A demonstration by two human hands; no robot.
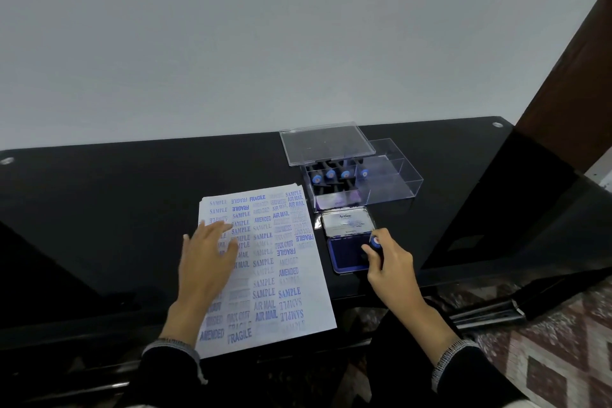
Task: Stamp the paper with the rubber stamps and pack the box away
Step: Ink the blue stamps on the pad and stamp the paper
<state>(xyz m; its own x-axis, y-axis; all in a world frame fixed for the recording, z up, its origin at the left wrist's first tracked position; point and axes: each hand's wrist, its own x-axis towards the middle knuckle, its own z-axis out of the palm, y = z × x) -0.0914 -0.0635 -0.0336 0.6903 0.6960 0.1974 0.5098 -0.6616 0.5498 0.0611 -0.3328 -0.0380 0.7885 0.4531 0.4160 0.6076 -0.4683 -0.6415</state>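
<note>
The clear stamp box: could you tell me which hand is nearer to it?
Right. The right hand holds a stamp on the ink pad, just before the clear box; the left hand rests on the paper.

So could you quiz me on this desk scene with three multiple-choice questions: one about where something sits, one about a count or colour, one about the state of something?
1. Where does the ink pad sit relative to the paper?
A. To the paper's right
B. On top of the paper
C. Inside the clear box

2. How many blue-capped stamps stand in the clear box?
A. One
B. Four
C. Nine

3. What is the right hand doing?
A. Lying flat on the paper
B. Gripping a stamp on the ink pad
C. Closing the box lid

Answers:
1. A: the open ink pad lies on the black table just right of the sheet.
2. B: four blue caps show in a row in the box.
3. B: its fingers curl round the blue-topped stamp over the pad, while the left hand rests flat on the paper.
</note>
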